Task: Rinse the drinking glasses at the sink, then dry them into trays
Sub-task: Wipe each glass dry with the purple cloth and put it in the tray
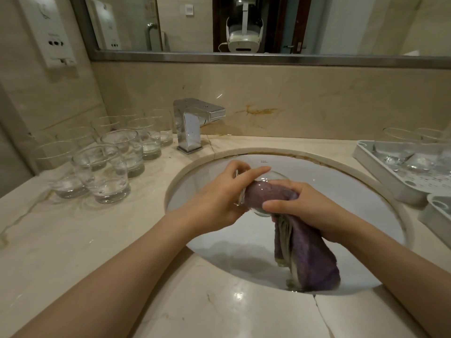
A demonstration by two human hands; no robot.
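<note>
1. the left hand [217, 191] grips a clear drinking glass [266, 181] by its base end, fingers curled round it, holding it on its side over the sink [341, 172].
2. the right hand [305, 206] clutches a purple cloth [310, 250], its fingers closed round the fabric at the mouth of the glass; part of the cloth is stuffed inside the glass and shows through the wall.
3. the rest of the cloth hangs down from the right hand into the white basin, its lower end near the front edge.
4. on the counter [73, 240] to the left stands a cluster of upright glasses [107, 167], packed close together beside the chrome tap [192, 123].
5. to the right, a white tray [390, 176] sits on the counter with a few glasses [400, 152] in it; a second tray [436, 213] shows at the frame edge just beside it.
6. a mirror [244, 25] runs along the wall above the sink.
</note>
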